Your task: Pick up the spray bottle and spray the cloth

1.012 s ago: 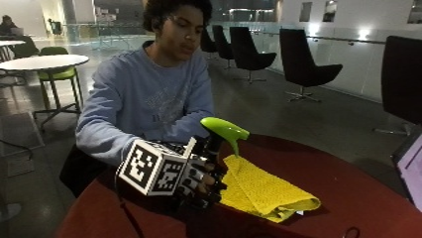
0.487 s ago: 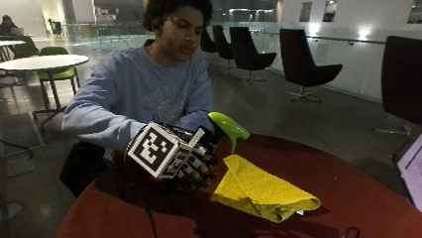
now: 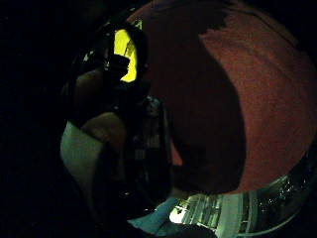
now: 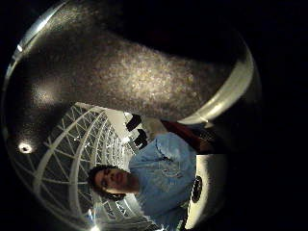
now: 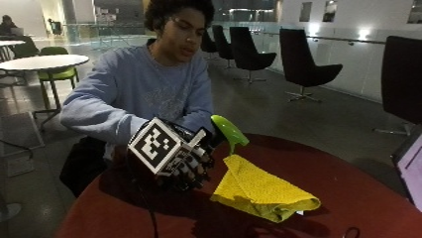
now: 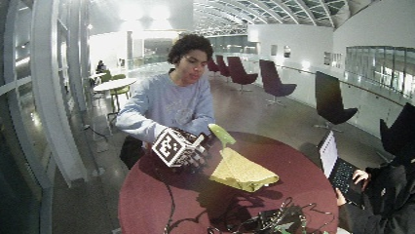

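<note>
Gripping the spray bottle with the lime-green plastic trigger head [image 5: 229, 131], the black-gloved right hand [image 5: 181, 161] holds it above the round dark-red tabletop [image 5: 369, 193] in the outside view, near the edge closest to the seated person. The fingers [image 5: 194, 171] are curled round the bottle's body, which the hand hides; only the green head shows, its nozzle tilted down toward the folded yellow terry cloth [image 5: 267, 191]. That cloth lies just beside the hand, toward the middle of the tabletop, with the bottle head just above its nearest corner. By my reading the pick-up is done and the aiming is in hand; the spraying itself is left, since no mist or wet patch can be made out.

From the wide outside view the same layout holds: gloved hand [image 6: 185, 151] and green head [image 6: 221, 135] at the person's side of the tabletop [image 6: 149, 195], cloth [image 6: 241, 171] beside them. A tangle of cables [image 6: 262, 222] lies at the opposite edge, well apart from the cloth.

Through the little-finger-side palm view a sliver of the green head [image 3: 125, 54] shows past dark fingers and straps, with red tabletop [image 3: 267, 99] beyond.

Close against the thumb-side palm view sits a dark rounded surface [image 4: 144, 72], probably the bottle's body, though I cannot be sure.

No brand, label or legible writing shows anywhere on the bottle or cloth.
</note>
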`<state>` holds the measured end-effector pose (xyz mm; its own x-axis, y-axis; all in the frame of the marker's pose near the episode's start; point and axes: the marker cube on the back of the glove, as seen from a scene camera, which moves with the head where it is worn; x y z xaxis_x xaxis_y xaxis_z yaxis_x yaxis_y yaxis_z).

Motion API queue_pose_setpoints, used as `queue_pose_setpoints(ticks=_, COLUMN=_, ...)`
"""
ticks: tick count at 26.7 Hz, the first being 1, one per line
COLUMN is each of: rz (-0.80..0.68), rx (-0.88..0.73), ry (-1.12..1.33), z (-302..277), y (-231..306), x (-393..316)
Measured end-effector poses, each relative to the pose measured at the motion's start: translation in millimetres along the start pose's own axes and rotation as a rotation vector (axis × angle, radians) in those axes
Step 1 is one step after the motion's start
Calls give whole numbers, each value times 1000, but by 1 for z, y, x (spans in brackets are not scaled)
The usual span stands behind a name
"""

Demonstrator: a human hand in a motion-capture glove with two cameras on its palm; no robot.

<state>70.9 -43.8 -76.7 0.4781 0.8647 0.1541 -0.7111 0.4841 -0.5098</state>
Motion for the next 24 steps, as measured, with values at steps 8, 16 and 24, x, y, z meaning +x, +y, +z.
queue_pose_setpoints(ticks=8, rz=30, rx=1, ry=50, z=2, y=-3, x=1)
queue_pose_setpoints(ticks=16, rz=57, rx=-27, ry=62, z=2, y=-5, x=-2)
queue_pose_setpoints(ticks=24, rz=76, rx=-24, ry=79, z=-6, y=-6, x=-5)
